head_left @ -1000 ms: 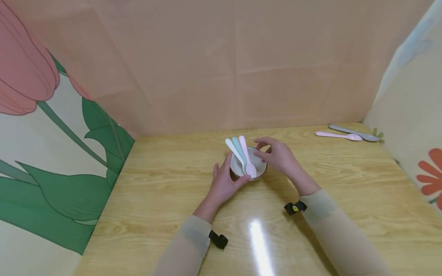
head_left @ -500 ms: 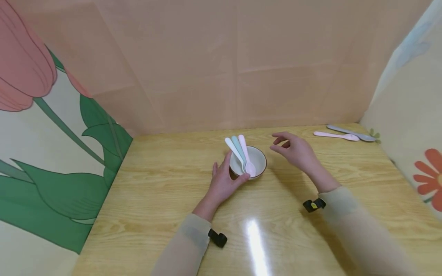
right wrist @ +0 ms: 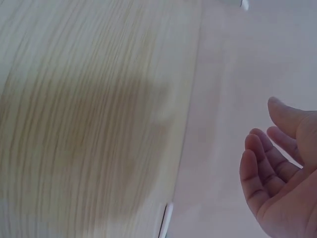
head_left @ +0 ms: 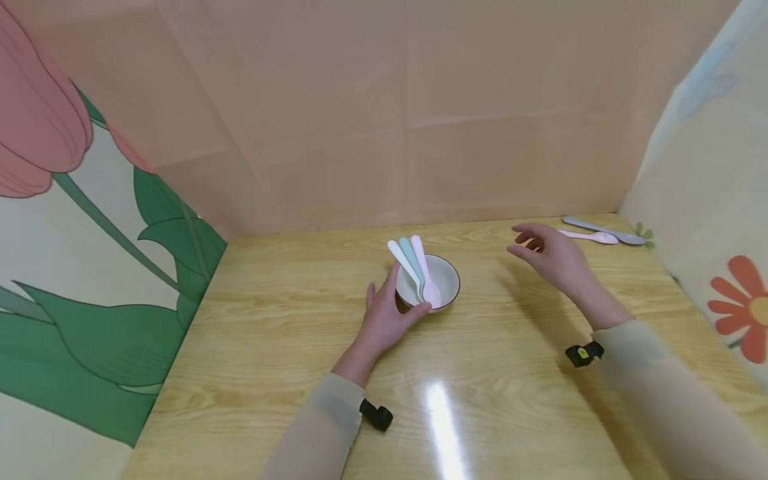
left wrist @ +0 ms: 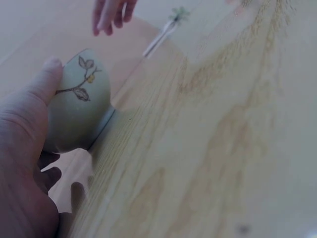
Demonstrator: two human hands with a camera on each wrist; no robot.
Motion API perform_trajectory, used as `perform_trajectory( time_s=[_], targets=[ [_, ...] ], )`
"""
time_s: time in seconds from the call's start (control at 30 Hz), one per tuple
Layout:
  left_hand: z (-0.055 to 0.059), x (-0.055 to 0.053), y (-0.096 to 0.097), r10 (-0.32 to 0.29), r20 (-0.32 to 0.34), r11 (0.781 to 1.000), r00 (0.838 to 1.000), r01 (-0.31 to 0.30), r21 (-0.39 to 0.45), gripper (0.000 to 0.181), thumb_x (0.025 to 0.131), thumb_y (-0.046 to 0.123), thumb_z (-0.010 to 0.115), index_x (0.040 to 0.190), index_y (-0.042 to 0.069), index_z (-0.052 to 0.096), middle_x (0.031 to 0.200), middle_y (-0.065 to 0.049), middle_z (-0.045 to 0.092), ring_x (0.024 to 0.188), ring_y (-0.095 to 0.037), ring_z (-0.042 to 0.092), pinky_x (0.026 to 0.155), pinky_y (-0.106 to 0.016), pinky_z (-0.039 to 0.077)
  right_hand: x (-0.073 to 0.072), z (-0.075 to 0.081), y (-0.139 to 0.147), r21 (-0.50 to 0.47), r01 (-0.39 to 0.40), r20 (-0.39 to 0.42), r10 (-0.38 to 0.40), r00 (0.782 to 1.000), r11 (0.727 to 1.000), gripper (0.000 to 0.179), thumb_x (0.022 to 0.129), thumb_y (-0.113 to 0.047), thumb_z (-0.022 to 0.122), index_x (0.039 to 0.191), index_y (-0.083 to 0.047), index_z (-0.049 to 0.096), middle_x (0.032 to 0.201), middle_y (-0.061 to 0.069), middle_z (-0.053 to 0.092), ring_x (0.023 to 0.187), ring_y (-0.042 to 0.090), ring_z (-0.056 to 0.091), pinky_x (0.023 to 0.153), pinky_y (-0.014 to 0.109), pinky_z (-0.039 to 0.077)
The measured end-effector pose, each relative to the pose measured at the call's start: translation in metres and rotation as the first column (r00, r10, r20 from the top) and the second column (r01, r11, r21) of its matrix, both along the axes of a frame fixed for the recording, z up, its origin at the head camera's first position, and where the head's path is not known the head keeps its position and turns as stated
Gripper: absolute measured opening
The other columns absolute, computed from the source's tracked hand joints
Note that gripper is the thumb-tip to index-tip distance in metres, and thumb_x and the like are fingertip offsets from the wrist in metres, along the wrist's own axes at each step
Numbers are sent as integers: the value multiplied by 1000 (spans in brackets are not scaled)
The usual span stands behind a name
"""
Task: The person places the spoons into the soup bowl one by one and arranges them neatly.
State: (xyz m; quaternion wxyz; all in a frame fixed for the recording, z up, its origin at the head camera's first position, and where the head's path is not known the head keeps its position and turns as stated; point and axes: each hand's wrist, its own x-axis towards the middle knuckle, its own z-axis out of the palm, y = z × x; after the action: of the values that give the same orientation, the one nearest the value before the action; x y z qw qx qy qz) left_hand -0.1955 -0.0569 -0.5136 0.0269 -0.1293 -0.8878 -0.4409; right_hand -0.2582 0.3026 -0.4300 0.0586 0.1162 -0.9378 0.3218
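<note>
A white bowl (head_left: 445, 275) with a dark rim stands mid-table in the head view. Three spoons lean in it, handles up over the far left rim: a white spoon (head_left: 401, 256), a teal spoon (head_left: 411, 255) and a pink spoon (head_left: 421, 260). My left hand (head_left: 384, 321) grips the bowl from its near left side, thumb at the front. The left wrist view shows a leaf-and-branch pattern on the bowl (left wrist: 84, 106) by the thumb. To the right, above the table, my right hand (head_left: 558, 259) hovers holding nothing, its fingers loosely bent.
At the back right corner lie another pink spoon (head_left: 601, 237) and a grey spoon (head_left: 631, 238), crossing or touching; my right hand partly hides the pink handle. A peach wall sheet (head_left: 408, 133) borders the wooden table (head_left: 252, 333) behind, with flower-printed panels on both sides.
My right hand has moved from the bowl's right rim rightward, towards the two spoons in the corner. My left hand keeps its grip on the bowl, and the three spoons stay in it.
</note>
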Motion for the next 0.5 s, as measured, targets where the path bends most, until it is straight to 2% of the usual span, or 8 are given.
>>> perform_trajectory(
  time_s=[0.2,0.37,0.5],
  targets=[
    [0,0,-2,-4,8,1000,1000,4,-2,112,97,68,76,179,33,9,173,-9,44,159,-28,40,135,-56,-5,-7,-4,22,19,31,-34,-30,999,999,57,110,-37,73,154,-3,61,134,23,69,112,42,69,86,62,57],
    [-2,-1,-1,-7,8,1000,1000,7,-7,111,97,67,76,179,34,9,174,-7,42,160,-27,39,135,-56,-5,-13,-6,37,-10,55,-73,-56,996,998,60,108,-33,75,156,0,58,140,30,62,115,50,67,89,69,56],
    [-2,-1,-1,-12,1,1000,1000,12,-6,110,98,65,77,179,34,10,174,-5,42,160,-26,39,135,-57,-5,-17,-8,49,-21,86,-67,-87,994,996,63,108,-34,76,156,0,57,144,31,60,117,52,66,90,69,55]
  ],
)
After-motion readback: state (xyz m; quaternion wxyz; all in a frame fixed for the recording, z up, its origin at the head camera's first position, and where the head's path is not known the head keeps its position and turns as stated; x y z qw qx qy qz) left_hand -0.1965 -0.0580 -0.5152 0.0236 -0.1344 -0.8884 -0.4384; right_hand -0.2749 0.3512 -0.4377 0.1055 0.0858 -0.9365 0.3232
